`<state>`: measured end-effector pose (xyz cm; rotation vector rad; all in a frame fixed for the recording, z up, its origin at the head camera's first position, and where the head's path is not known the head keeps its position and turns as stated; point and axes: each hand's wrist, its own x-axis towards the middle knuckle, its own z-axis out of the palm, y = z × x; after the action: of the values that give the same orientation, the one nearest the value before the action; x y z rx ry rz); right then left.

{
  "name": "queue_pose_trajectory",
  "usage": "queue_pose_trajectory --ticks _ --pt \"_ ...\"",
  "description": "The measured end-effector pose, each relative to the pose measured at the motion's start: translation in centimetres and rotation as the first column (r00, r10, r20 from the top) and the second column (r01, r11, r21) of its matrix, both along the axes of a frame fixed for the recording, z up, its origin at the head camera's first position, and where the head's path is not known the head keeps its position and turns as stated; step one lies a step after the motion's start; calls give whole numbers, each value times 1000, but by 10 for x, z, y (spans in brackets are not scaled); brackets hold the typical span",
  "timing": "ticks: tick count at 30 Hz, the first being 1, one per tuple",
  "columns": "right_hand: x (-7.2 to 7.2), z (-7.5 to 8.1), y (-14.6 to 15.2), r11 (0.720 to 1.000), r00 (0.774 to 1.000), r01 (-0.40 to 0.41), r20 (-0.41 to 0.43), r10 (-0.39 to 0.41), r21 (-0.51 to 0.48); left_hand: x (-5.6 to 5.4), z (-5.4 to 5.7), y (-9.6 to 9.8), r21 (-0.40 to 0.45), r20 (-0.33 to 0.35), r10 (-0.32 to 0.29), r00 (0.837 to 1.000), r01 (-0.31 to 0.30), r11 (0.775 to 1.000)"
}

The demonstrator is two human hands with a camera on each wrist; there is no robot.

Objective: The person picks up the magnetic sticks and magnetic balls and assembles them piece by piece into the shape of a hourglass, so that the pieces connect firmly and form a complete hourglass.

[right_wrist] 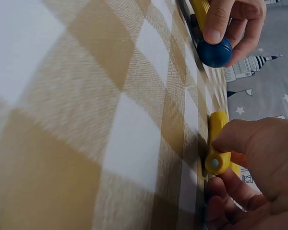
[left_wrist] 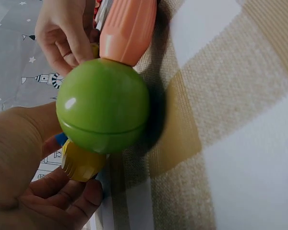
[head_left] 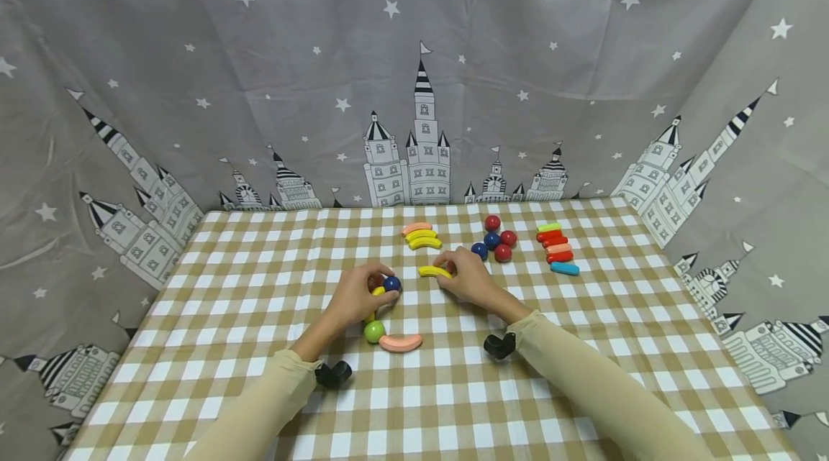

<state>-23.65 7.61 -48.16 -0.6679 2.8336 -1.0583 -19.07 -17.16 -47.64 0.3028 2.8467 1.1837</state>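
My left hand point(head_left: 360, 293) curls round a dark blue ball point(head_left: 391, 284), with the thumb pressing on it in the right wrist view. A yellow stick point(head_left: 370, 316) runs from under that hand to a green ball point(head_left: 374, 332). Touching the green ball, a curved pink stick point(head_left: 400, 343) points away to the right. In my right hand point(head_left: 469, 275) a curved yellow stick point(head_left: 432, 272) is pinched between thumb and fingers. Its pale round end tip shows in the right wrist view, close over the cloth. Part of a reddish ball shows behind the left fingers.
Beyond the hands lie two yellow sticks point(head_left: 424, 239) and a pink stick point(head_left: 417, 229). Several red and blue balls point(head_left: 503, 253) cluster right of them. Farther right, coloured sticks point(head_left: 560, 256) lie in a row on the checked tablecloth point(head_left: 259, 346). A grey curtain point(head_left: 291, 51) stands behind.
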Motion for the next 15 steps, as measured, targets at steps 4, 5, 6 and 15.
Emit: queue_pose_trajectory --ticks 4,5,6,15 --pt "3 3 6 1000 999 -2 44 2 -3 0 0 0 14 -3 -9 1000 9 1000" --pt "3 3 7 1000 999 -3 50 3 -1 0 1 0 17 -4 -11 1000 11 1000" --pt "3 4 8 1000 998 -5 58 5 1 -1 1 0 21 -2 -12 1000 12 1000" --pt "0 4 8 998 997 -55 50 55 -3 -1 1 4 69 34 -29 999 27 997"
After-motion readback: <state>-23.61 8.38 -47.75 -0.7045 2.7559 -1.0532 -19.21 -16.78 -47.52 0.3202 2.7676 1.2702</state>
